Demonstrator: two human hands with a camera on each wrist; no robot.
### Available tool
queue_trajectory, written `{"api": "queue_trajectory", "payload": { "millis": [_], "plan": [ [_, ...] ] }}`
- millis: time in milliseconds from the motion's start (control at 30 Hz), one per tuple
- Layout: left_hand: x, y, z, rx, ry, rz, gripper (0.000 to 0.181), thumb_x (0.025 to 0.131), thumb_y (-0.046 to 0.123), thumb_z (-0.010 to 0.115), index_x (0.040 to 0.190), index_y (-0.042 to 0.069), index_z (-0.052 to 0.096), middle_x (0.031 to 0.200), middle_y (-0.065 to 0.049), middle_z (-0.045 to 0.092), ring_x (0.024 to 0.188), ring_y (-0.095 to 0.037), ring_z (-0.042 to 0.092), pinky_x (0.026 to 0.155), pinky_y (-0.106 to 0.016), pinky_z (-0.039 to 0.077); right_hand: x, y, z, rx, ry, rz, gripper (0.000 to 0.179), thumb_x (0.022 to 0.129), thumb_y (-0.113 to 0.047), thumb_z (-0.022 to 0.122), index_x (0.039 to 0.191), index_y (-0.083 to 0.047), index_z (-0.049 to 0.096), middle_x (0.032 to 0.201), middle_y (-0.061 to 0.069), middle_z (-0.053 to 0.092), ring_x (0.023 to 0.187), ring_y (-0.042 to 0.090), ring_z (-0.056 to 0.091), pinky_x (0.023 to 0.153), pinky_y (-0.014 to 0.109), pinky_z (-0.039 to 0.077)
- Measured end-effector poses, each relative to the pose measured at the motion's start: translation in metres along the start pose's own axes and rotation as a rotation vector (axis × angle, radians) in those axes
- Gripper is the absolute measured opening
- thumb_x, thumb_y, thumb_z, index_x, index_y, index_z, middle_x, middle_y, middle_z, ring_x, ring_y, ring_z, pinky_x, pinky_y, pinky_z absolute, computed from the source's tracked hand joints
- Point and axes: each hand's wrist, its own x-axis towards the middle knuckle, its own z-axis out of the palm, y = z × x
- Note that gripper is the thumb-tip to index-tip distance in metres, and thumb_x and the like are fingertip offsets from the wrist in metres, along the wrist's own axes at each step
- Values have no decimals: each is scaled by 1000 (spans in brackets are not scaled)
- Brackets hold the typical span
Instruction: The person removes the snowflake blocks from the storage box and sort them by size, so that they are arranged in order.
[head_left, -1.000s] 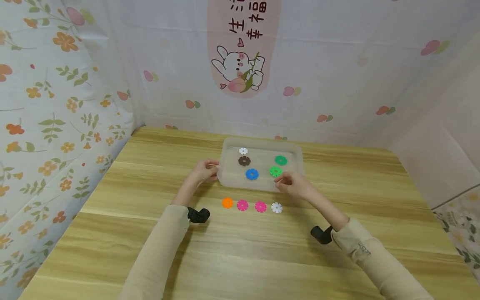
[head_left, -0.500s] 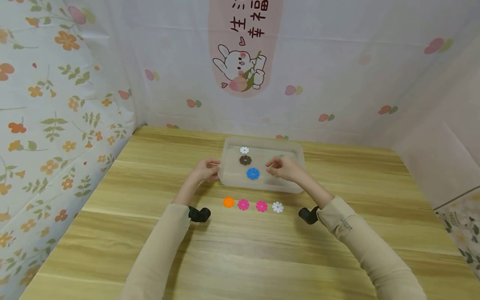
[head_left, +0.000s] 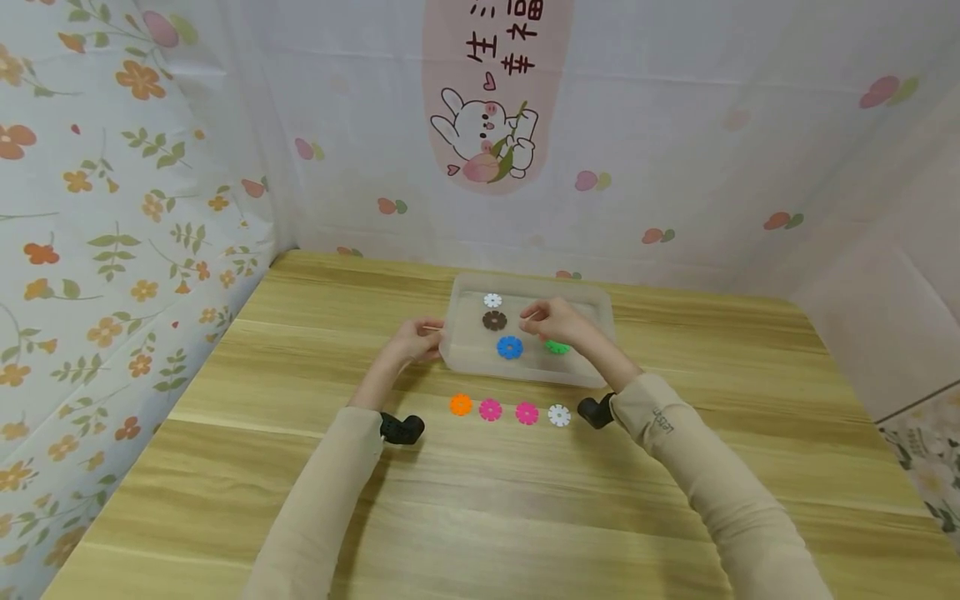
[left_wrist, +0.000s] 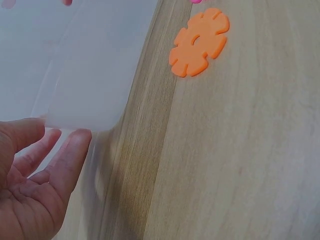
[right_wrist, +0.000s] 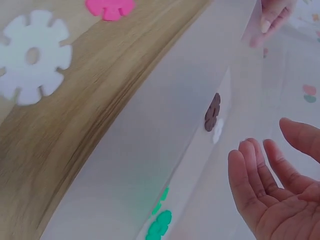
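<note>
A translucent plastic box (head_left: 480,367) stands on the table. My left hand (head_left: 415,342) grips its left end; in the left wrist view, the thumb and fingers meet the box edge. Above the box floor, my right hand (head_left: 561,322) hovers with loosely bent fingers and nothing between thumb and fingertips in the right wrist view. Inside the box lie notched plastic discs: a white disc (head_left: 492,300), a brown disc (head_left: 494,321), a blue disc (head_left: 510,347) and a light green disc (head_left: 557,347). The right hand partly covers the greens; a darker green disc (right_wrist: 159,226) shows in the right wrist view.
In front of the box, a row of discs lies on the wooden table (head_left: 480,517): an orange disc (head_left: 461,404), two pink discs, one a pink disc (head_left: 527,413), and a white disc (head_left: 558,415). A printed cloth (head_left: 637,150) hangs behind the table.
My right hand has moved from the box's front right, over the green discs, leftward and back toward the brown disc. My left hand stays at the box's left end.
</note>
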Motion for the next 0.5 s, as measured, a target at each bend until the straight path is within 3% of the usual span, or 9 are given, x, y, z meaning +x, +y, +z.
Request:
{"api": "queue_trajectory", "payload": {
  "millis": [100,133,267,500],
  "plan": [
    [-5,5,1,19,11,-1,38,92,14,54,127,1,47,122,-21,52,95,-23,60,80,-31,55,5,-3,1,34,6,16,39,93,-20,52,125,1,50,121,22,54,103,37,56,89,45,49],
    [-16,16,6,52,35,-40,39,94,10,49,131,-1,42,128,-23,48,99,-24,59,84,-31,54,7,-4,1,43,9,19,39,93,-19,52,125,2,50,121,23,54,105,37,55,90,44,49],
    [-31,27,9,45,29,-46,40,95,7,46,133,-5,39,130,-27,44,96,-22,57,73,-21,55,15,-6,1,84,15,32,39,92,-15,53,126,5,48,121,25,53,109,38,53,92,45,48],
    [-34,29,10,42,28,-45,39,95,7,45,132,-5,40,130,-27,45,89,-17,57,64,-15,53,26,-5,-1,108,24,74,38,92,-13,53,125,5,47,118,23,53,109,36,52,94,42,48]
  ]
}}
